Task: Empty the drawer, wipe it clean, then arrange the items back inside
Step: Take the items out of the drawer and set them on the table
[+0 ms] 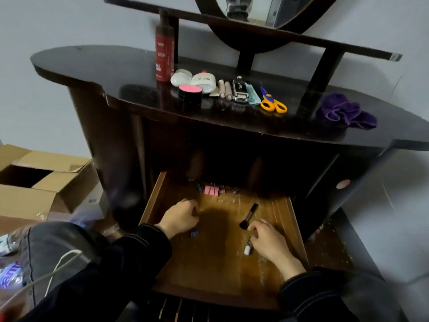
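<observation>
Wooden drawer (218, 261), lower centre: left hand (180, 217) curled over blue clips (193, 234), grasp unclear; right hand (268, 240) grips white item (248, 249) below brush (249, 216)

Both hands are inside an open wooden drawer (216, 263): left hand (180, 217) curled beside blue clips (193, 234), right hand (267, 239) pinching a small white item (248, 249), makeup brush (248, 216) between them, pink clips (211, 190) at the back
</observation>
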{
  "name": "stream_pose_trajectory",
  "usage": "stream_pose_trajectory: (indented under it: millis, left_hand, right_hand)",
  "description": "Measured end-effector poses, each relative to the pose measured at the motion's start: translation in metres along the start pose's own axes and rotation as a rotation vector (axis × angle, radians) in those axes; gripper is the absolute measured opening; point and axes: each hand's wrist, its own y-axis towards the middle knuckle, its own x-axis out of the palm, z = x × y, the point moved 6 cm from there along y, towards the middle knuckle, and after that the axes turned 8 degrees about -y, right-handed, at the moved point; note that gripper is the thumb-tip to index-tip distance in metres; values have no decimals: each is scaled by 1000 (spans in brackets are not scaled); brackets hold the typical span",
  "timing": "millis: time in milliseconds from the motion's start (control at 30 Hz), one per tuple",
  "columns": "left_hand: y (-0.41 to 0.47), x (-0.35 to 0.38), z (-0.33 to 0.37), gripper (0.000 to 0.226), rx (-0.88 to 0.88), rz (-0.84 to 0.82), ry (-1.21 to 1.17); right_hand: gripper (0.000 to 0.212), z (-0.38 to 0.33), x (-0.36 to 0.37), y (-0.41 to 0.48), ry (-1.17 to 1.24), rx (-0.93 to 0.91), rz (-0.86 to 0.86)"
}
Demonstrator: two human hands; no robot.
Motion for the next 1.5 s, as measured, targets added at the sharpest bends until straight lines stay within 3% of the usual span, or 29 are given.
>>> stream_pose_trajectory:
  millis: [400,667,1000,1067,1233,1333,1500]
  left_hand:
    - [8,38,-11,39,40,-101,153]
    - [9,47,-14,38,78,-124,170]
    - [8,39,3,35,185,-39,113]
    - [4,42,16,36,268,-73,95]
    - [-7,44,41,37,420,-140,22]
    - [-10,38,43,21,449,-148,-17]
    - [-8,35,39,16,403,-153,-34]
  right_hand:
    - [30,9,15,14,0,83,-76]
    - [38,4,30,14,-113,-58,-150]
    - [15,-8,28,9,-223,-110,-184]
    - [17,-12,28,7,-85,-108,-214]
    - [12,-45,33,1,590,-134,-370]
    - [11,-57,30,4,737,-142,-354]
    - [13,-53,27,7,868,-74,-325]
